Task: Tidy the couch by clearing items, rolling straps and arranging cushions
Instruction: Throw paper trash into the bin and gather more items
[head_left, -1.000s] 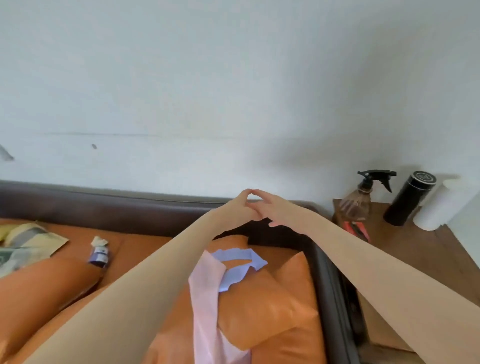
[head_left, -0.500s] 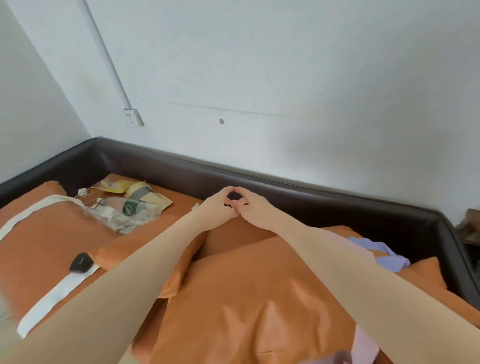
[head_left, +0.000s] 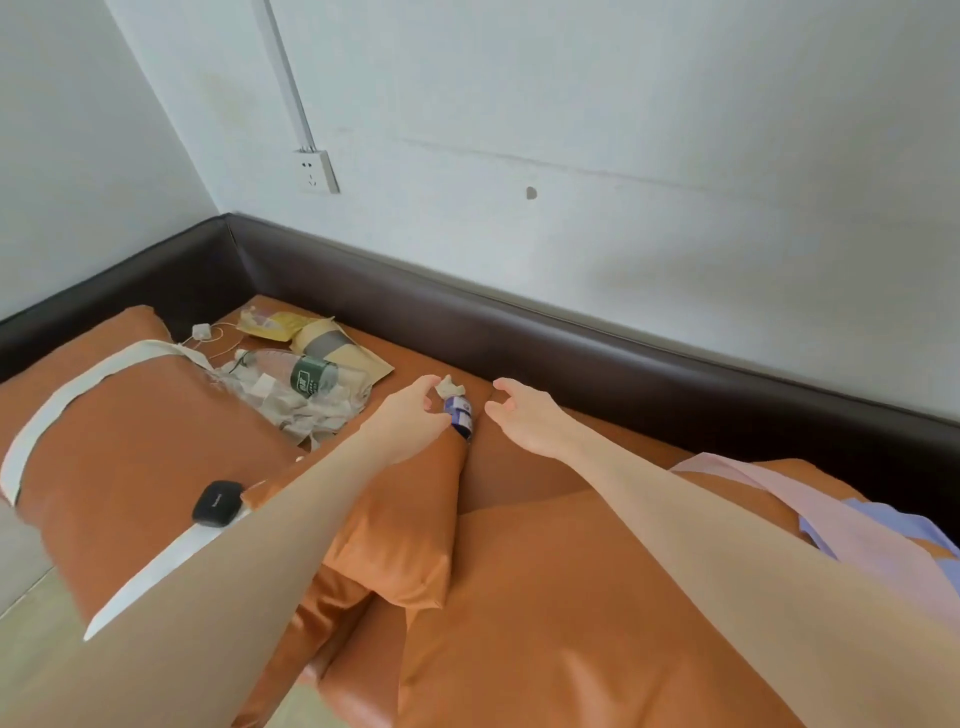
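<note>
Couch (head_left: 597, 332): dark brown padded rim, orange seat, running from upper left to right of frame. Orange cushions (head_left: 545, 597) lie tumbled across centre and left. White strap (head_left: 57, 405) drapes over the left cushion; pink and lilac straps (head_left: 852, 525) lie at right. Litter heap (head_left: 301, 374) with a plastic bottle sits upper left. Small blue-labelled bottle (head_left: 460, 415) lies at centre. Black case (head_left: 217, 503) rests on the left cushion.

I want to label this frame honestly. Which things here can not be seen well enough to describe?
- Small blue bottle, head view: partly behind the left hand; label unreadable.
- Black case: its lettering is too small.
- White strap: its near part passes under the left forearm.
- Pink and blue cloth: cut off by the right edge.
- Litter pile: contents tangled, unclear.
</note>
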